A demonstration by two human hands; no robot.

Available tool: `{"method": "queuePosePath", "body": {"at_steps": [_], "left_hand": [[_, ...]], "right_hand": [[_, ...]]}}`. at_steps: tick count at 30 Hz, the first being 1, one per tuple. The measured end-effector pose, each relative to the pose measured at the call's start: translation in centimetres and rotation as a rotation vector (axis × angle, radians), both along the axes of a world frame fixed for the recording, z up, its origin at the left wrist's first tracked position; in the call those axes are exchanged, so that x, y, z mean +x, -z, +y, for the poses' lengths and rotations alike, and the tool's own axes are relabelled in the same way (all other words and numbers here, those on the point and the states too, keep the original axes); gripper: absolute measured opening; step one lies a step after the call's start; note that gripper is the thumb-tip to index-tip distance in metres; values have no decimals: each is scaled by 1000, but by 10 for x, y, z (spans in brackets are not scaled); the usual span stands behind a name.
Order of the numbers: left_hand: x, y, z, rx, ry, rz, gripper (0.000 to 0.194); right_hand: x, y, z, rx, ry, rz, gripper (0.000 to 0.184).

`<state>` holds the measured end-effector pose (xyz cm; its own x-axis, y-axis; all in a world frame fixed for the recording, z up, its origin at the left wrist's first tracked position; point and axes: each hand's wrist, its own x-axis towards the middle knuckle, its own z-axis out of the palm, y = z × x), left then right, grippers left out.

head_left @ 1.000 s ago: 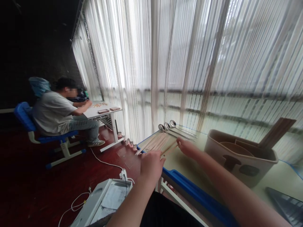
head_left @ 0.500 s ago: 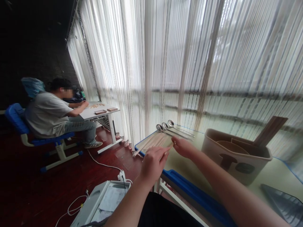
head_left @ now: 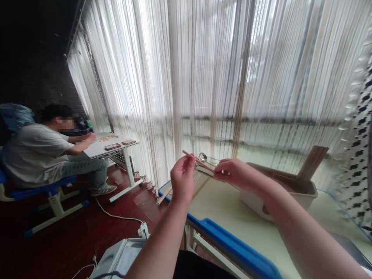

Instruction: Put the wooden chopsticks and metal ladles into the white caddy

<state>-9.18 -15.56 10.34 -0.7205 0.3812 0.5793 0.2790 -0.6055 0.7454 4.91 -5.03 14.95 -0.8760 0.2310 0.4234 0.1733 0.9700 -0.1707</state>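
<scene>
Both my hands are raised above the far left part of the pale green table (head_left: 226, 209). My left hand (head_left: 181, 179) is closed on one end of a wooden chopstick (head_left: 199, 162), and my right hand (head_left: 232, 173) pinches its other end. Below them several wooden chopsticks (head_left: 168, 192) lie in a row at the table's left end. A steel ladle (head_left: 202, 157) shows just behind the held chopstick. A beige bin (head_left: 293, 192) with dark sticks (head_left: 312, 162) standing in it sits to the right of my right hand.
The table has a blue front edge (head_left: 229, 242). A person in a grey shirt (head_left: 35, 155) sits at a small white desk (head_left: 110, 141) to the left. A white box (head_left: 116, 259) and a cable (head_left: 116, 215) lie on the red floor. Sheer curtains (head_left: 203, 77) hang behind.
Both hands have lifted off the table with a chopstick held between them. The camera has turned right, so the seated person has shifted left in view.
</scene>
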Motion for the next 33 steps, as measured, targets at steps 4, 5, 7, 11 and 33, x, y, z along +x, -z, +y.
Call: {"method": "queuePosePath", "body": {"at_steps": [4, 5, 7, 11, 33], "left_hand": [[11, -28, 26, 120, 174, 10, 30], [17, -36, 35, 148, 214, 30, 28], [33, -53, 56, 196, 284, 79, 26], [76, -77, 99, 232, 380, 177, 22], [158, -68, 194, 136, 645, 429, 26]], "right_hand": [[30, -24, -4, 73, 136, 138, 15], [38, -29, -2, 90, 172, 182, 14], [58, -37, 5, 92, 257, 263, 13], [100, -47, 27, -110, 434, 316, 17], [149, -46, 70, -171, 781, 301, 13]]}}
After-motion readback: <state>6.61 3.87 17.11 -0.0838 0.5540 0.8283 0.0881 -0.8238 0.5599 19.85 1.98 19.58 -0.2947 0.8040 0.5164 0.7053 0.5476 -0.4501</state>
